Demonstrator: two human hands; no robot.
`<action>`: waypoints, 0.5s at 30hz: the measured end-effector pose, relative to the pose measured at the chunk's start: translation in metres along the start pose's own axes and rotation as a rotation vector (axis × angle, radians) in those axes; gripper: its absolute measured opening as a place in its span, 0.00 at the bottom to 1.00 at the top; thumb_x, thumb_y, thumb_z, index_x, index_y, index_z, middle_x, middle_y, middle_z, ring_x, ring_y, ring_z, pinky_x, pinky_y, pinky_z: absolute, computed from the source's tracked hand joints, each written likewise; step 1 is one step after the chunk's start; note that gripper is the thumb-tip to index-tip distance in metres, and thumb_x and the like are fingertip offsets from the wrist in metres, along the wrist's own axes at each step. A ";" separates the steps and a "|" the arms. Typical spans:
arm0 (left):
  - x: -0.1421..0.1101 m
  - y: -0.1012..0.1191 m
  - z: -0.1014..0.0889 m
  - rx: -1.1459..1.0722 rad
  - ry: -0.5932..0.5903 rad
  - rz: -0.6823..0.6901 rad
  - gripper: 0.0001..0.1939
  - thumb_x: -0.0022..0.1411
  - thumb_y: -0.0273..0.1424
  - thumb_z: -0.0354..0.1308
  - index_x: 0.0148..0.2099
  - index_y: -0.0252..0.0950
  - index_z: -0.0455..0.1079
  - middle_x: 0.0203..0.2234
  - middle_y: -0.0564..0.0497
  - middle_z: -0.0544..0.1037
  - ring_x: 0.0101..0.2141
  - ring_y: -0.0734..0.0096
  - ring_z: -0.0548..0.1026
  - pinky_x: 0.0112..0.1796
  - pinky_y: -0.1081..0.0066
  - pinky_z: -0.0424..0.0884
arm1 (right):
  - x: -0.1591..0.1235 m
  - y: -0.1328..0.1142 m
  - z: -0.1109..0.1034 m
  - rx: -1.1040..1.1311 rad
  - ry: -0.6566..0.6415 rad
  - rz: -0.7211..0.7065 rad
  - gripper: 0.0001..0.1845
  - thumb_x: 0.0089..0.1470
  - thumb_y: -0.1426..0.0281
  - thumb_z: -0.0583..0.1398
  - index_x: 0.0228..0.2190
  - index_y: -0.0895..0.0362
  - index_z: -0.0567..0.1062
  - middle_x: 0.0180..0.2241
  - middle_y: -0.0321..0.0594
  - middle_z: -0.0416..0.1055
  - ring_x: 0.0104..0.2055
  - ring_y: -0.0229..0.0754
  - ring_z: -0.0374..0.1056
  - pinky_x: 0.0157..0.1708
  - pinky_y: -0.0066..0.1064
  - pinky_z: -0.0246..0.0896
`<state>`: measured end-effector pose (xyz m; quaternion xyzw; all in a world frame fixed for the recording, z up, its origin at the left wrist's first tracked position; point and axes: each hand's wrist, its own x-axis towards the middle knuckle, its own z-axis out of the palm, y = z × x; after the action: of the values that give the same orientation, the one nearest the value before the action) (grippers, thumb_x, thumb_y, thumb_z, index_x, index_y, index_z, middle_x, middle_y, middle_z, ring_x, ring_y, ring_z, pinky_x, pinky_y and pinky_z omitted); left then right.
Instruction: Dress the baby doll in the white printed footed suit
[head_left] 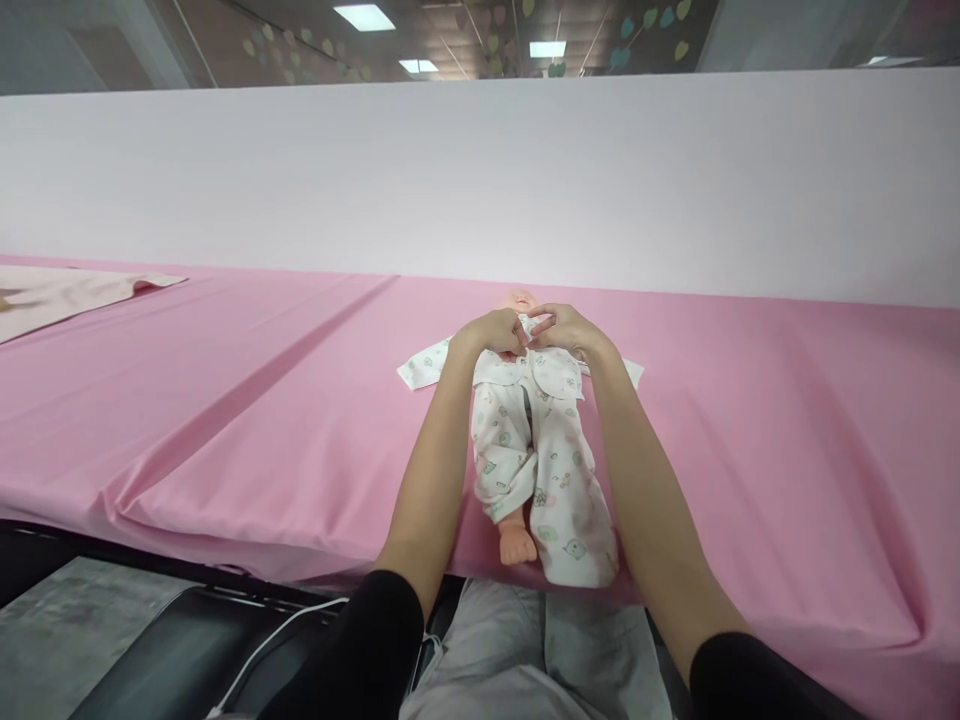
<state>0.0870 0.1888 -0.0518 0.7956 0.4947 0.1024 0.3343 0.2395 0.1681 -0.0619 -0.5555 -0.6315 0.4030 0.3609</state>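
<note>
A baby doll [517, 543] lies on its back, dressed in white printed trousers [566, 480] and a white printed shirt [556, 374] with its sleeves spread sideways. One bare foot shows; the other trouser leg covers the second foot. At the shirt's upper front, just below the doll's head [520, 299], my left hand [496, 332] and my right hand [566, 331] meet. Their fingers are bent and closed on the shirt near the neckline, fingertips nearly touching. Exactly what lies between the fingertips is partly hidden by the hands.
A pink cloth [300, 430] with folds covers the table. Off to the far left lies a pale printed cloth [67, 295]. Behind the table rises a white partition [480, 180]. Below the near edge are a black chair [195, 650] and a white cable [274, 635].
</note>
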 end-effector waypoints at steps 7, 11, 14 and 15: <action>-0.005 0.005 0.002 -0.066 0.041 -0.050 0.19 0.49 0.21 0.61 0.44 0.31 0.62 0.32 0.43 0.78 0.27 0.68 0.77 0.31 0.73 0.74 | -0.001 -0.002 0.002 0.070 -0.004 0.005 0.29 0.39 0.89 0.61 0.46 0.66 0.68 0.28 0.37 0.66 0.26 0.34 0.67 0.31 0.27 0.68; -0.005 0.006 0.003 -0.076 0.045 -0.054 0.18 0.48 0.21 0.61 0.42 0.32 0.63 0.31 0.43 0.78 0.28 0.68 0.77 0.31 0.72 0.74 | -0.001 -0.002 0.002 0.126 -0.015 0.027 0.25 0.43 0.89 0.58 0.45 0.66 0.68 0.26 0.37 0.68 0.27 0.36 0.70 0.35 0.28 0.70; -0.003 0.004 0.003 -0.048 0.054 -0.042 0.18 0.47 0.22 0.62 0.41 0.32 0.63 0.29 0.45 0.77 0.28 0.67 0.77 0.30 0.73 0.74 | -0.004 -0.003 0.000 0.106 -0.063 0.043 0.25 0.43 0.89 0.56 0.45 0.67 0.67 0.24 0.38 0.69 0.27 0.38 0.70 0.34 0.30 0.70; -0.003 0.003 0.002 -0.027 0.059 -0.035 0.17 0.46 0.22 0.62 0.40 0.32 0.63 0.29 0.45 0.77 0.29 0.66 0.77 0.30 0.73 0.73 | -0.005 -0.003 0.000 0.096 -0.097 0.034 0.25 0.42 0.89 0.57 0.45 0.67 0.67 0.24 0.38 0.69 0.27 0.39 0.70 0.34 0.31 0.70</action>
<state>0.0891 0.1845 -0.0512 0.7790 0.5167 0.1266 0.3318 0.2391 0.1634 -0.0589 -0.5280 -0.6187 0.4652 0.3493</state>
